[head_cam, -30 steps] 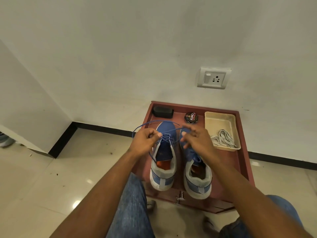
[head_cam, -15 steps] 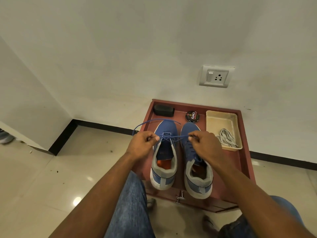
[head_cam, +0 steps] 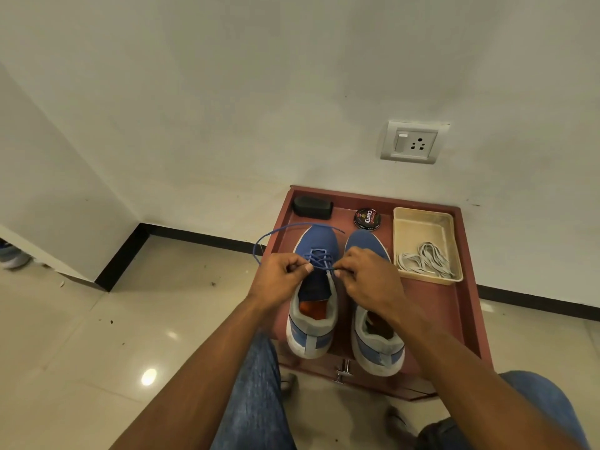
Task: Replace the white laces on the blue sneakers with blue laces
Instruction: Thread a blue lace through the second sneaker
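Left hand (head_cam: pixel 279 280) and right hand (head_cam: pixel 367 280) each pinch the blue lace (head_cam: pixel 319 258) over the left sneaker (head_cam: pixel 313 300), fingers curled tight; lace runs between both grips, loose end looping off left. White laces (head_cam: pixel 423 261) sit in the tray (head_cam: pixel 418 222)

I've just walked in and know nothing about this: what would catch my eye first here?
Two hands meet at the centre: the left hand and right hand each pinch a blue lace over the left blue sneaker, with a loose loop arcing out to the left. The pair stands on a reddish-brown tray against the wall. In a cream tray at its right lie the white laces, already taken out.
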